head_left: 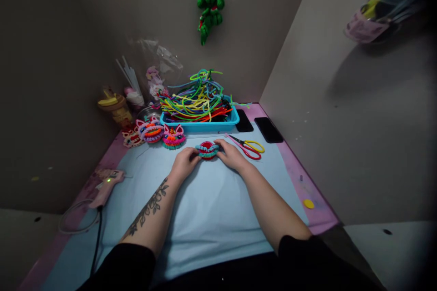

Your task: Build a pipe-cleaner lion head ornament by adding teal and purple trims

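Holding craftwork (pixel 207 150) between left grip (pixel 185 163) and right grip (pixel 232 155).

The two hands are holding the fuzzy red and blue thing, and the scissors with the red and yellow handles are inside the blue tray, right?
Not quite: the scissors aren't inside the blue tray. The head view shows them on the light blue cloth. The left hand and right hand do hold the fuzzy thing.

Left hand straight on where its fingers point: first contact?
The red-and-teal piece, which the left hand appears to touch; beyond it, probably the right hand, though depth is unclear.
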A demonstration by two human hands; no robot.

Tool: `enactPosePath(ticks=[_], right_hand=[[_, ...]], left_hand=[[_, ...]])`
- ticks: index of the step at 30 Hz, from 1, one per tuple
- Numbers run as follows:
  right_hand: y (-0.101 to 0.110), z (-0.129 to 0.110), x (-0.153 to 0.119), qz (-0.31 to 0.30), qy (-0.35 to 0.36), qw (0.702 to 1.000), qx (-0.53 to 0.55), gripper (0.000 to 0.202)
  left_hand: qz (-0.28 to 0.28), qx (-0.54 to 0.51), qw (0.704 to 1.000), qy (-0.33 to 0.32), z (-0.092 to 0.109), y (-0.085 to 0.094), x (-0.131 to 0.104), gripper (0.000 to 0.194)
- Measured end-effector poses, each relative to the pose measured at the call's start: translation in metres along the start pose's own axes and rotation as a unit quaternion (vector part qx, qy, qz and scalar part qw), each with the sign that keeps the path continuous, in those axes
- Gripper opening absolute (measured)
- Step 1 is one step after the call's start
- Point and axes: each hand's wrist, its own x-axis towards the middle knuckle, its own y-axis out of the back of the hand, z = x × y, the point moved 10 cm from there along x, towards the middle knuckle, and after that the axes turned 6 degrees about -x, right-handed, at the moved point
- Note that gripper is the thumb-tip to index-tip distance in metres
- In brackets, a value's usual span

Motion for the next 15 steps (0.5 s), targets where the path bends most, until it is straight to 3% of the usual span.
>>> enactPosePath(ticks=[4, 7, 10, 13, 15], right_hand=[[0.000, -0.003, 0.000, -0.002, 0.011, 1.000, -0.018, 0.046], [0.012, -0.008, -0.002, 0.021, 0.036, 0.998, -0.040, 0.050], [0.025, -0.013, -0.005, 0.039, 0.052, 0.995, -0.075, 0.037], [0.020, -0.016, -0.006, -0.005, 0.054, 0.993, -0.103, 0.020], [0.012, -0.015, -0.006, -0.032, 0.041, 0.992, -0.117, 0.019]], left_hand=[[0.000, 0.006, 1.000, -0.005, 0.005, 0.000, 0.000, 0.011], [-0.004, 0.012, 1.000, -0.004, 0.007, 0.001, 0.000, 0.013], [-0.005, 0.020, 1.000, -0.006, 0.009, 0.002, 0.000, 0.014], [-0.008, 0.024, 1.000, -0.017, 0.011, 0.002, 0.000, 0.017], [-0.010, 0.029, 0.999, -0.025, 0.012, 0.001, -0.001, 0.017]])
